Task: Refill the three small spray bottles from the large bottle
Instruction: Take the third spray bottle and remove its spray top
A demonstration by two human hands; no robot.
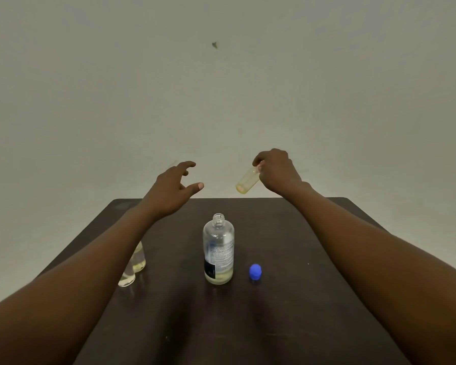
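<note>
Dark table (300,325) against a pale wall (90,101). At left, two small spray bottles (132,270) stand holding liquid, seemingly refilled. The left hand (173,192) hovers spread, grasping nothing. The large bottle (218,248) stands uncapped, nearly drained, with the blue cap (255,272) beside it. The right hand (277,172) grips the third small bottle (248,181), tilted, likely the last.

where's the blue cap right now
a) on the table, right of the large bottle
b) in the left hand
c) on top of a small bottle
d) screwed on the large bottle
a: the blue cap sits on the table just right of the large bottle, whose neck is bare.
</note>
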